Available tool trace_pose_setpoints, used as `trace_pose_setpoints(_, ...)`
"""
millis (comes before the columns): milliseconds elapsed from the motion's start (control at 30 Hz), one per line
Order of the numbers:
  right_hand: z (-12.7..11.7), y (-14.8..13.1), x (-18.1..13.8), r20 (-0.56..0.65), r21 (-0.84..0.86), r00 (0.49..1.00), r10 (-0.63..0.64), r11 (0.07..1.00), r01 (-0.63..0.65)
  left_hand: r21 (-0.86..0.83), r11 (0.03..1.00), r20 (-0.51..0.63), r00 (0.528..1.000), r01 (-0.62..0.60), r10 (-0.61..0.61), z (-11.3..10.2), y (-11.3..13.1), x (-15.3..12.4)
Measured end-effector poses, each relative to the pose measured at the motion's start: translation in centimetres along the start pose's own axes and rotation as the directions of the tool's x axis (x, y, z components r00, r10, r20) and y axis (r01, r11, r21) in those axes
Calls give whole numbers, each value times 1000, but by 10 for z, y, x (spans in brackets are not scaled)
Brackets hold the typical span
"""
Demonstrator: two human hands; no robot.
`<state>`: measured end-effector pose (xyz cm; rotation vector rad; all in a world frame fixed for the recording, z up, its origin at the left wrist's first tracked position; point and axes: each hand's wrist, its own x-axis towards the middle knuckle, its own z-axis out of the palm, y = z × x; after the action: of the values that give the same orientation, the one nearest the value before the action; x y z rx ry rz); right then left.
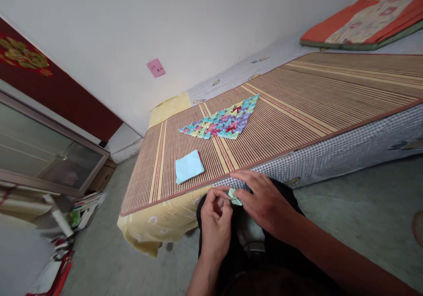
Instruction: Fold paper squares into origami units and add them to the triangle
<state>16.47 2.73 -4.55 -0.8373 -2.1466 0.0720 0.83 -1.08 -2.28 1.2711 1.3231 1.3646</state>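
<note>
Folded green paper piece (234, 196) sits pinched between both hands: left hand (216, 219) and right hand (264, 203) curl shut around it over the lap, just off the bed's near edge (185, 199), beside blue paper sheets (189, 166).

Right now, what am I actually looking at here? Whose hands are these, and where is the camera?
There is no machine: a person wears a camera on the head, looking down at their own hands. The left hand and right hand together pinch a small pale green folded paper piece above the lap. In front is a bed covered by a striped bamboo mat. On it lie a stack of light blue paper squares and a colourful triangular sheet of joined folded pieces. A folded orange quilt lies at the far end.
</note>
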Motion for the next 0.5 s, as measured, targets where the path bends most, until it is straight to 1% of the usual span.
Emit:
trace_pose_setpoints(67,1,0,1,29,20,1000,9,1000,-10,-17,1000,20,1000,-14,14,-1,0,0)
trace_pose_setpoints(167,1,1,3,11,37,1000,22,999,-23,-71,997,16,1000,-7,9,-2,-1,-1)
trace_pose_setpoints(200,1,2,4,-5,45,1000,26,999,-26,-115,993,2,1000,15,-15,-1,-2,-1)
trace_pose_setpoints(267,1,2,5,-34,63,999,36,997,-34,-271,957,-12,994,103,-111,1,-5,-2)
trace_pose_setpoints(300,2,2,5,-44,69,998,42,997,-39,-373,913,3,984,166,-177,3,-7,-2)
trace_pose_setpoints(367,4,0,5,-50,71,998,47,997,-44,-554,776,87,948,301,-306,9,-9,-2)
trace_pose_setpoints(433,7,-2,4,-45,68,998,46,997,-43,-653,644,177,907,399,-382,16,-10,-1)
trace_pose_setpoints(500,10,-3,3,-43,76,998,49,996,-45,-701,560,217,880,442,-424,20,-9,0)
